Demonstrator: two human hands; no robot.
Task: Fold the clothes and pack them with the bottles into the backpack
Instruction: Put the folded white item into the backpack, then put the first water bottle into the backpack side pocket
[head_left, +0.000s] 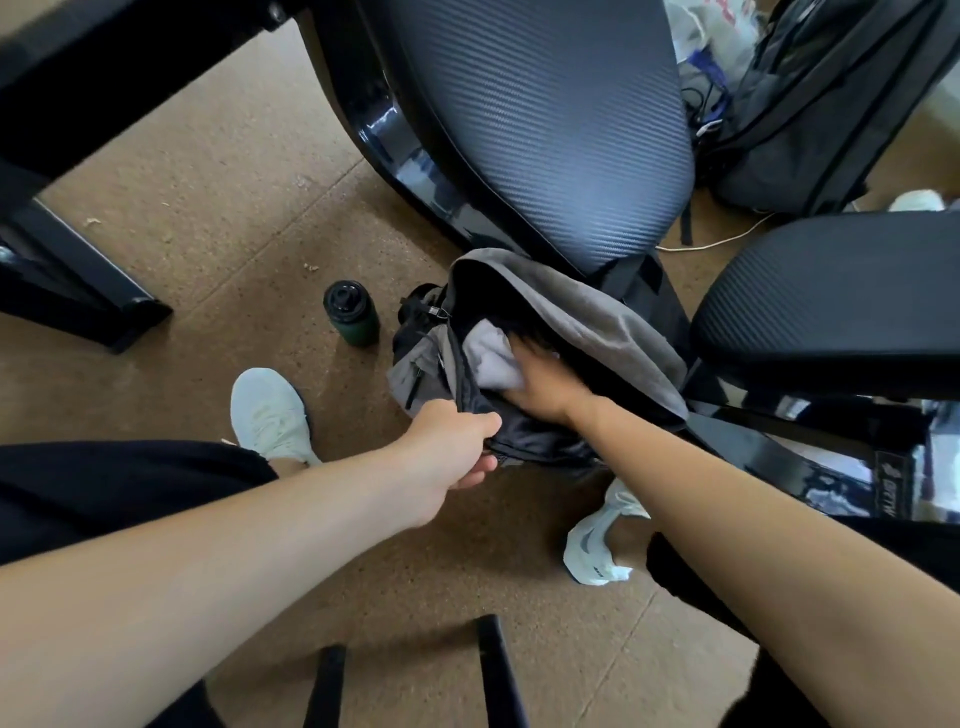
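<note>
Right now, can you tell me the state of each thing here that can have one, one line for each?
Grey fabric backpack: on the floor, main compartment open.
Pale folded cloth: partly inside the backpack opening.
Dark green bottle with black lid: upright on the floor, outside the backpack, lid on.
Left hand: closed on the backpack's near rim, holding it open.
Right hand: pressing on the cloth, fingers hidden inside.

One head-worn wide-angle camera looks steeply down and forward from above the seated person's knees. Both forearms enter from the near edge and reach the backpack (571, 322) close at centre. The floor (223, 218) fills the left and near field; a chair seat (545, 119) rises at the far side. Edges curve from lens distortion.
</note>
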